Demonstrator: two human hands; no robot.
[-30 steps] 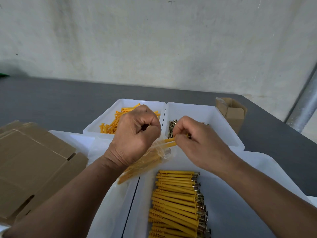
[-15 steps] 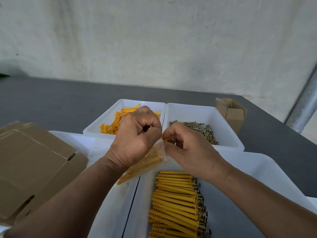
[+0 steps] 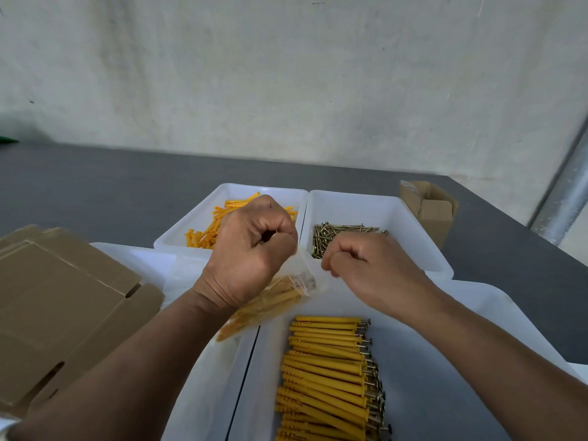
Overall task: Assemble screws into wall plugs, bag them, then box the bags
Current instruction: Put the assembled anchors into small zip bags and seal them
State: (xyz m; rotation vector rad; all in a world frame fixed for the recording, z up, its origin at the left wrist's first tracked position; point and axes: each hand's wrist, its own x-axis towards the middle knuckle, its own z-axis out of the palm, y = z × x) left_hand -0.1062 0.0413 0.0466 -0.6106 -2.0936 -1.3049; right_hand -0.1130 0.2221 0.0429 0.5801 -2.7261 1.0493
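Observation:
My left hand [image 3: 251, 253] grips the top of a clear plastic bag [image 3: 280, 297] that holds several yellow wall plugs with screws. The bag hangs tilted down to the left, above the gap between the two near trays. My right hand [image 3: 372, 268] is curled just right of the bag's mouth, its fingertips pinching the bag's top edge. Below the hands, rows of assembled yellow plugs [image 3: 327, 370] lie in the near white tray [image 3: 477, 291]. Loose yellow plugs [image 3: 203, 237] fill the far left tray, and loose screws [image 3: 331, 237] lie in the far right tray [image 3: 397, 208].
Flat folded cardboard boxes [image 3: 57, 300] are stacked at the left. A small open cardboard box [image 3: 429, 211] stands at the far right of the grey table. Another white tray [image 3: 203, 393] sits under my left forearm. A metal pole [image 3: 569, 192] rises at the right.
My right hand pushed a plug into the bag, then closed on the bag's mouth and slid right along its top edge. My left hand kept its grip in place.

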